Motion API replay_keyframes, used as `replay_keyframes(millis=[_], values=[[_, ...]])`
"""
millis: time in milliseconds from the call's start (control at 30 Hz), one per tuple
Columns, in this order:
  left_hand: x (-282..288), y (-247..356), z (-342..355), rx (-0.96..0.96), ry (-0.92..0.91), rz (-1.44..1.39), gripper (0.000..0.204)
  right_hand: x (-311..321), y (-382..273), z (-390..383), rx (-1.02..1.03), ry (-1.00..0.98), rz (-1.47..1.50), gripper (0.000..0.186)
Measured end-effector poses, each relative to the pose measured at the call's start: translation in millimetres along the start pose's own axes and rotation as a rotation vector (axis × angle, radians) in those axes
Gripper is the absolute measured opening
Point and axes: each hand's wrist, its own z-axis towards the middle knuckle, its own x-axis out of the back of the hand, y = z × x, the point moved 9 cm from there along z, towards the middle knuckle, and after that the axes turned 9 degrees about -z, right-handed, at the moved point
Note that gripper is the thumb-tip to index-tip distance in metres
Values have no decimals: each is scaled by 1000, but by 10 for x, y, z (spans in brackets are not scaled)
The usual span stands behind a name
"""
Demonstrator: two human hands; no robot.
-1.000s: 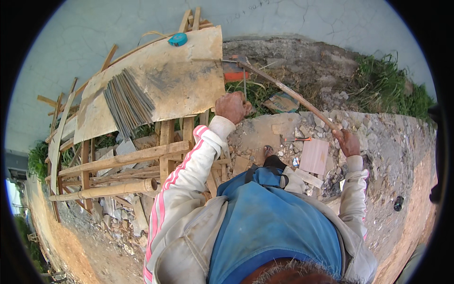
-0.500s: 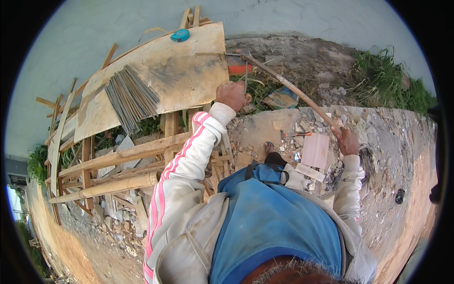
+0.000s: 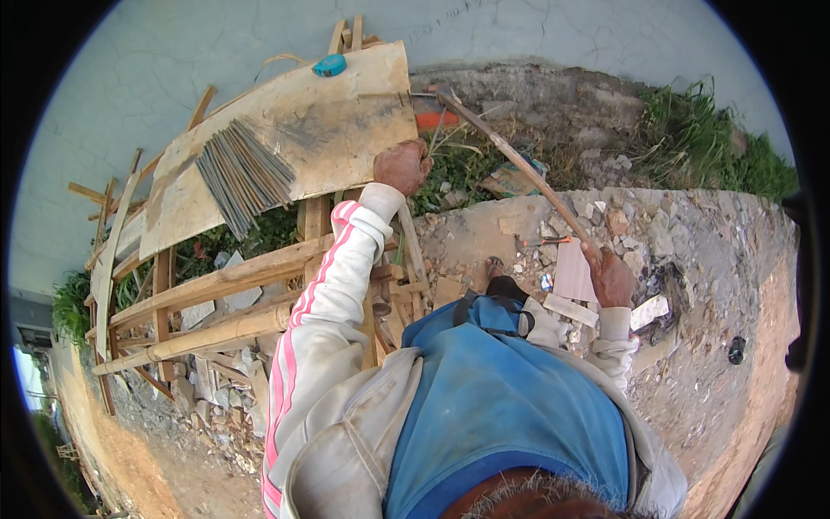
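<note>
My left hand is closed in a fist at the near right corner of the plywood board. It grips the lower end of a thin metal rod, which rises to the board's right edge. My right hand is wrapped round the near end of a long rusty metal bar. That bar slants away to the left, and its far end meets the thin rod beside the board. A fanned bundle of grey metal rods lies on the board, with a teal tape measure at its far edge.
Timber rails and bamboo poles stand below and left of the board. Rubble, tile pieces and an orange-handled hammer lie on the ground ahead. Weeds grow along the grey wall.
My right hand has swung left and towards me with the bar. My left hand has shifted left, and the thin rod's lower end now slants left instead of hanging straight.
</note>
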Motion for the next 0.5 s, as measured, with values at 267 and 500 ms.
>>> replay_keyframes(millis=[267, 500], values=[[68, -64, -42, 57, -8, -53, 27, 142, -71, -133, 45, -13, 79, 69], [31, -9, -95, 115, 7, -37, 32, -87, 80, -26, 120, -111, 229, 70]])
